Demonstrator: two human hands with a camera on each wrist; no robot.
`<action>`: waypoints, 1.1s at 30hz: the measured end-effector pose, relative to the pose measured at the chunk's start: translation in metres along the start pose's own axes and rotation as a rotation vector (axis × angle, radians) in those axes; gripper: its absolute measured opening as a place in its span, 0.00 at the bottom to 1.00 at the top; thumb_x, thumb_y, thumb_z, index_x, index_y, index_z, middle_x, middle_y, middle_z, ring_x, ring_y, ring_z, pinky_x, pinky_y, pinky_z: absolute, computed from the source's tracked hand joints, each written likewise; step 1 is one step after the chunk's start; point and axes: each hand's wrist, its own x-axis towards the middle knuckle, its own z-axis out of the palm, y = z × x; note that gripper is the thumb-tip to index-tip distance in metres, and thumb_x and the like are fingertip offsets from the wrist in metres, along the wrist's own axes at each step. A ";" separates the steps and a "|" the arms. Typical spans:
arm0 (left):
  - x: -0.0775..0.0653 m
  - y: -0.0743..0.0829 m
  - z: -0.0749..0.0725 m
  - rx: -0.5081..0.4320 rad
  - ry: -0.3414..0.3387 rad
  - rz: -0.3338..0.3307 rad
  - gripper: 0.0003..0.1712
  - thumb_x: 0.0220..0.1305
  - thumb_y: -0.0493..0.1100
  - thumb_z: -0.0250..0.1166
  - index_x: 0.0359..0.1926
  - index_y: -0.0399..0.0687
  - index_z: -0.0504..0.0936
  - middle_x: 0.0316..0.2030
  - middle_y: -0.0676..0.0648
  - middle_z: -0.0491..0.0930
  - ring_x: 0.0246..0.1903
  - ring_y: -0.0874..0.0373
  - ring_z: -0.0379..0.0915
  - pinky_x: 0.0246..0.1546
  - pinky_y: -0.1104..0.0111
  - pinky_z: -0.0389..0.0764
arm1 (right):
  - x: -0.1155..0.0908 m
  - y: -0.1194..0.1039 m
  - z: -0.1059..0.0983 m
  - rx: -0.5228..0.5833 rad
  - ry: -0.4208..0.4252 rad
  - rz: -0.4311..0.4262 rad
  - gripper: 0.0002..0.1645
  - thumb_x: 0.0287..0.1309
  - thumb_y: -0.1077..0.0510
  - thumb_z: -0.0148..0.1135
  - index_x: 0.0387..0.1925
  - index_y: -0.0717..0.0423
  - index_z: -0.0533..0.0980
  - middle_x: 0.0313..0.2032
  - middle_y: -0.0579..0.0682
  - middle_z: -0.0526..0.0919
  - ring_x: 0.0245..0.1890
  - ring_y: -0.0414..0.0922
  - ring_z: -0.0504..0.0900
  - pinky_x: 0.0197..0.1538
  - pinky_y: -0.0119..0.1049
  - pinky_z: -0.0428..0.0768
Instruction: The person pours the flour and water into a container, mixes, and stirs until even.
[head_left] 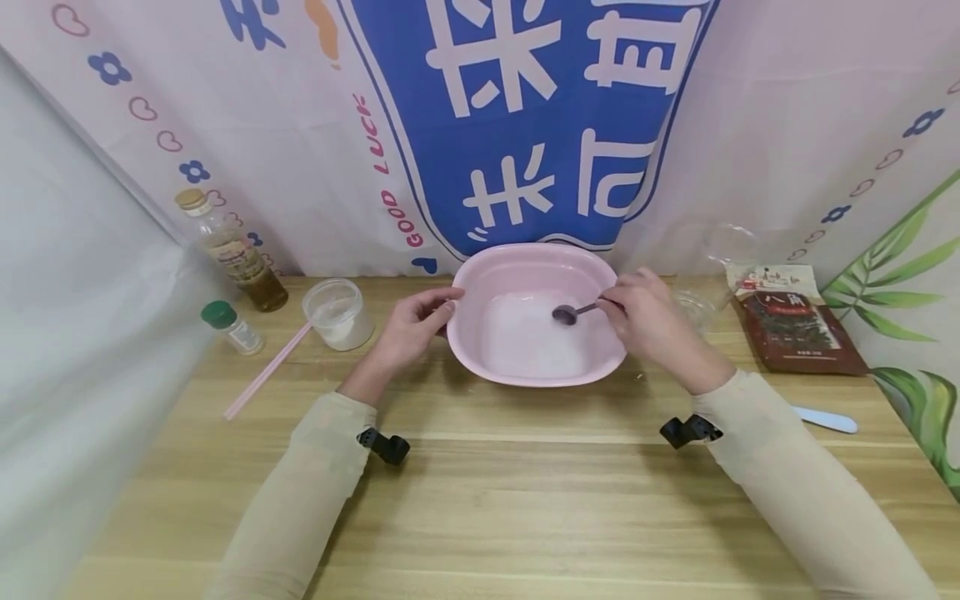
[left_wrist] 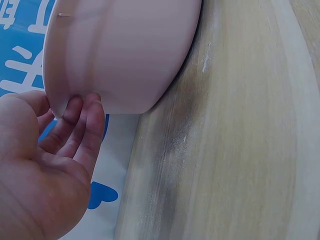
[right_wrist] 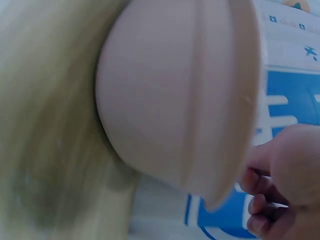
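Observation:
A pink basin (head_left: 540, 375) with whitish contents (head_left: 525, 333) in its bottom stands on the table against the backdrop. My left hand (head_left: 412, 325) grips its left rim, thumb on top; in the left wrist view the fingers (left_wrist: 90, 125) curl up under the rim. With my right hand (head_left: 648, 321) I pinch the handle of a small dark spoon (head_left: 565, 315) over the basin's right side. The spoon's bowl hangs inside, close over the white contents. In the right wrist view the basin's outer wall (right_wrist: 150, 90) hides the spoon, and my curled fingers (right_wrist: 257, 182) show beside the rim.
Left of the basin stand a clear tub of white powder (head_left: 347, 325), pink chopsticks (head_left: 266, 372), a green-capped shaker (head_left: 232, 327) and an oil bottle (head_left: 240, 262). To the right are a clear container (head_left: 696, 308), a brown spice packet (head_left: 798, 325) and a pale blue handle (head_left: 828, 419).

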 end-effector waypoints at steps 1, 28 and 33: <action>0.000 0.000 0.000 0.004 0.002 -0.004 0.21 0.84 0.42 0.58 0.70 0.43 0.81 0.59 0.35 0.84 0.46 0.53 0.83 0.47 0.68 0.91 | -0.001 0.002 -0.004 -0.004 -0.009 -0.001 0.09 0.71 0.67 0.65 0.42 0.68 0.89 0.39 0.62 0.91 0.42 0.58 0.77 0.47 0.50 0.73; 0.001 -0.003 0.002 -0.014 -0.005 0.014 0.22 0.84 0.41 0.57 0.71 0.42 0.80 0.62 0.35 0.83 0.45 0.54 0.84 0.45 0.72 0.90 | 0.017 -0.001 0.009 0.016 -0.007 0.093 0.09 0.71 0.65 0.67 0.44 0.65 0.90 0.39 0.61 0.91 0.40 0.57 0.73 0.47 0.49 0.68; -0.001 -0.003 0.002 -0.026 0.005 0.016 0.22 0.84 0.41 0.56 0.71 0.41 0.79 0.64 0.35 0.82 0.45 0.55 0.84 0.45 0.72 0.90 | 0.018 0.001 0.007 0.007 -0.007 0.116 0.10 0.71 0.64 0.67 0.44 0.66 0.90 0.38 0.63 0.91 0.39 0.58 0.74 0.47 0.51 0.70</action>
